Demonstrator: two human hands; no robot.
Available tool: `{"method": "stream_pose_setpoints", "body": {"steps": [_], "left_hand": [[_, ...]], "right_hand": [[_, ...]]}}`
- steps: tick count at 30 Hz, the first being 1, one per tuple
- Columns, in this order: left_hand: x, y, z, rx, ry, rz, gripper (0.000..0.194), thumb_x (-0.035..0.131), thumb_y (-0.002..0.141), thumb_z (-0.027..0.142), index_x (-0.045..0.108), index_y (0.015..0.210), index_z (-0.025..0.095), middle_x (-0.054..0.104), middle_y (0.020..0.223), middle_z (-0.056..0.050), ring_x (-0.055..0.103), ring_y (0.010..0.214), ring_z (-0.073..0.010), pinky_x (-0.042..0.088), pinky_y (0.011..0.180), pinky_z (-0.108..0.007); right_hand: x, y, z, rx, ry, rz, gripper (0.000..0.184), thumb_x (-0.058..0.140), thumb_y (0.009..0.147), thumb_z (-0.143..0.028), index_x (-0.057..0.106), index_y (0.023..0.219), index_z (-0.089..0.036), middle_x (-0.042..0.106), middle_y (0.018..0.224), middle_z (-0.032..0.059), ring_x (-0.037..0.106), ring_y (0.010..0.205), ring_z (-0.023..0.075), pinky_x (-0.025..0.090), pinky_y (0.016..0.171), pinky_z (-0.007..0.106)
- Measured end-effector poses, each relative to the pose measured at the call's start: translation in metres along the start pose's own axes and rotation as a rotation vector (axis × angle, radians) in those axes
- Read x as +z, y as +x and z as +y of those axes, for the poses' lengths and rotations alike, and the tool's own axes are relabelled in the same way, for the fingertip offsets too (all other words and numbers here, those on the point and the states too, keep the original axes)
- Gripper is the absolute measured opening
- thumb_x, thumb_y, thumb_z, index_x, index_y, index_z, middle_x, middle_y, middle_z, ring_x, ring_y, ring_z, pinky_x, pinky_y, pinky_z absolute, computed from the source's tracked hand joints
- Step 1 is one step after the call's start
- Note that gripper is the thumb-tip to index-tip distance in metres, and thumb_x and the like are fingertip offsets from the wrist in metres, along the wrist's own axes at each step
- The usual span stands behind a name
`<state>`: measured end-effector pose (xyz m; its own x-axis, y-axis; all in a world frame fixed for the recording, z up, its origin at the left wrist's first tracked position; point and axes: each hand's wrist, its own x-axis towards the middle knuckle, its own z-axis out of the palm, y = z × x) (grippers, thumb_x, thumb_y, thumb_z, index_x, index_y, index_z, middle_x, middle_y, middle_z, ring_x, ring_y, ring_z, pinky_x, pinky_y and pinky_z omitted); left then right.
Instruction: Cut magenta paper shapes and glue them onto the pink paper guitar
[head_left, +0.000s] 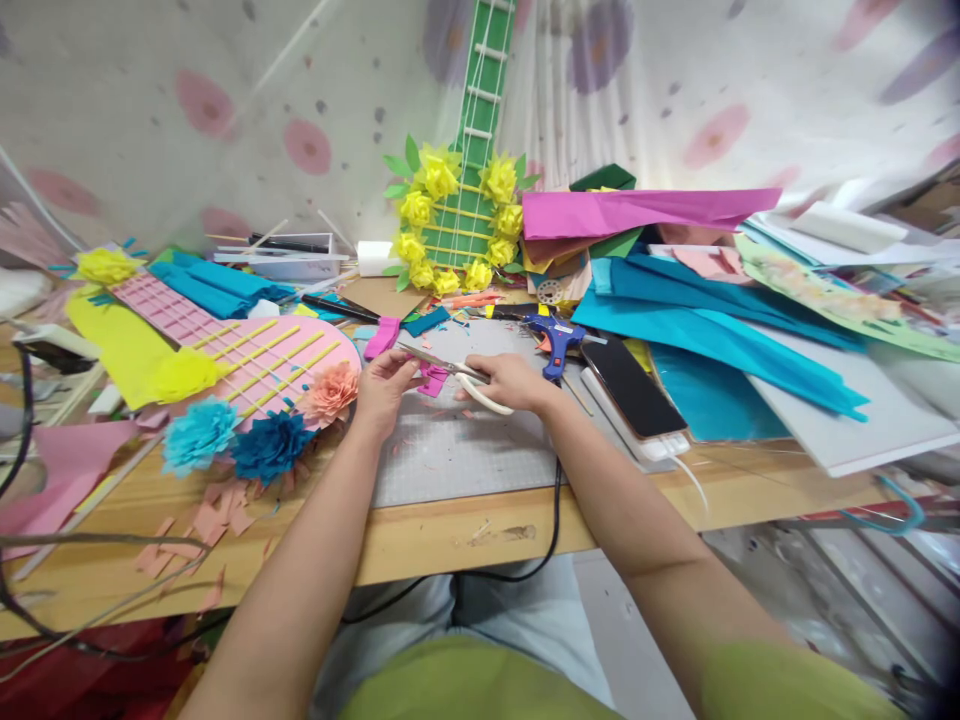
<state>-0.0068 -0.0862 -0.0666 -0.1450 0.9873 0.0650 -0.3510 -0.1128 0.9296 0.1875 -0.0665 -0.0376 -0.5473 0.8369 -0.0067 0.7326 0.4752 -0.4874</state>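
Observation:
My right hand (510,384) is closed on the white handles of a pair of scissors (450,368), whose blades point left toward my left hand (384,384). My left hand pinches a small piece of magenta paper (433,380) at the blades. Both hands are over a grey cutting mat (465,450) on the wooden table (420,540). Small paper scraps lie on the mat around them.
A pink paper guitar (247,350) with blue and peach flowers lies at left. A green guitar (465,200) with yellow flowers leans at the back. A blue glue gun (556,338), a phone (634,388) and stacked coloured paper sheets (712,320) are at right.

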Motion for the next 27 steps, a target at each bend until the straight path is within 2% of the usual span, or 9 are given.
{"method": "stream_pose_setpoints", "body": {"steps": [5, 11, 15, 17, 20, 24, 27], "left_hand": [[0.0, -0.001, 0.002, -0.004, 0.02, -0.012, 0.022, 0.071, 0.057, 0.028, 0.06, 0.072, 0.016, 0.063, 0.071, 0.0, 0.061, 0.066, -0.0109, 0.052, 0.062, -0.026], [-0.002, 0.0, 0.001, -0.003, 0.046, 0.0, 0.024, 0.071, 0.056, 0.031, 0.059, 0.071, 0.016, 0.062, 0.072, 0.001, 0.061, 0.068, -0.0119, 0.052, 0.063, -0.028], [-0.001, -0.001, 0.001, -0.019, 0.052, 0.004, 0.024, 0.072, 0.056, 0.031, 0.061, 0.07, 0.016, 0.063, 0.071, 0.0, 0.061, 0.067, -0.0121, 0.052, 0.063, -0.027], [-0.001, -0.002, 0.001, -0.032, 0.068, -0.02, 0.022, 0.071, 0.056, 0.031, 0.063, 0.071, 0.016, 0.064, 0.073, -0.002, 0.061, 0.067, -0.0126, 0.052, 0.063, -0.028], [0.0, -0.004, 0.002, 0.021, 0.144, -0.104, 0.018, 0.071, 0.058, 0.03, 0.067, 0.07, 0.018, 0.064, 0.086, -0.004, 0.061, 0.076, -0.0147, 0.051, 0.069, -0.03], [-0.001, -0.003, 0.002, 0.14, 0.264, -0.187, 0.009, 0.071, 0.059, 0.027, 0.07, 0.065, 0.021, 0.062, 0.094, -0.005, 0.056, 0.094, -0.018, 0.046, 0.083, -0.033], [-0.002, -0.002, 0.003, 0.148, 0.277, -0.208, 0.01, 0.072, 0.058, 0.029, 0.07, 0.065, 0.021, 0.062, 0.094, -0.006, 0.056, 0.095, -0.0185, 0.044, 0.085, -0.034]], "right_hand": [[-0.002, 0.0, 0.004, -0.013, 0.07, 0.02, 0.039, 0.046, 0.072, -0.057, 0.053, 0.076, -0.019, 0.053, 0.066, -0.0013, 0.042, 0.059, 0.0105, 0.024, 0.055, 0.021], [-0.005, -0.002, -0.002, -0.051, 0.059, -0.099, 0.046, 0.047, 0.069, -0.064, 0.05, 0.083, -0.02, 0.055, 0.069, 0.0002, 0.046, 0.061, 0.0127, 0.026, 0.056, 0.022], [-0.004, -0.001, -0.004, -0.03, 0.133, -0.065, 0.045, 0.052, 0.065, -0.063, 0.049, 0.078, -0.02, 0.054, 0.067, -0.0008, 0.045, 0.06, 0.0117, 0.028, 0.056, 0.022], [0.0, 0.0, -0.006, -0.005, 0.3, -0.011, 0.042, 0.053, 0.066, -0.06, 0.048, 0.074, -0.019, 0.051, 0.063, -0.0021, 0.043, 0.057, 0.0102, 0.029, 0.054, 0.022], [0.009, 0.005, -0.013, 0.062, 0.761, 0.008, 0.041, 0.045, 0.073, -0.058, 0.047, 0.07, -0.018, 0.049, 0.056, -0.0027, 0.043, 0.048, 0.0083, 0.032, 0.047, 0.022], [0.025, 0.013, -0.023, 0.114, 1.287, -0.183, 0.039, 0.058, 0.066, -0.053, 0.051, 0.069, -0.015, 0.053, 0.053, -0.0014, 0.047, 0.044, 0.0081, 0.033, 0.039, 0.02], [0.033, 0.017, -0.024, 0.172, 1.549, -0.256, 0.031, 0.068, 0.062, -0.038, 0.052, 0.071, -0.013, 0.057, 0.056, -0.002, 0.049, 0.046, 0.0061, 0.038, 0.043, 0.019]]}}
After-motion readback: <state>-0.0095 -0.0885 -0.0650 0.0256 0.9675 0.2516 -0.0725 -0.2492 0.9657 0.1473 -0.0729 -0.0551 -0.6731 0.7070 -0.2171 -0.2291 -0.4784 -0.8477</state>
